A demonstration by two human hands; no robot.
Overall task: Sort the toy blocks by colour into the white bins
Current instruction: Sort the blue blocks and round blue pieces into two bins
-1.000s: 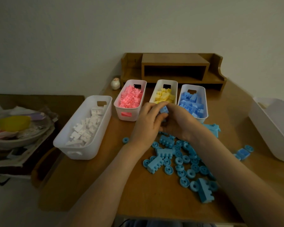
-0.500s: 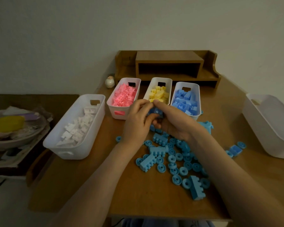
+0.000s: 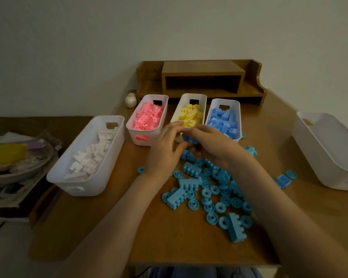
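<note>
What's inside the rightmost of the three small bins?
Only blue blocks show in that bin. Part of its near end is covered by the right hand, which grips a blue piece with the left hand; contents there can't be seen.

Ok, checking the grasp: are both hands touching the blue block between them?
Touching. The head view shows the left hand and the right hand pinching the blue block from opposite sides, with fingers pressed directly on it.

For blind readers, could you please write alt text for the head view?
A left hand and right hand grip a blue block near loose blue pieces on a wooden table. Behind stand bins of white, pink, yellow and blue blocks.
</note>
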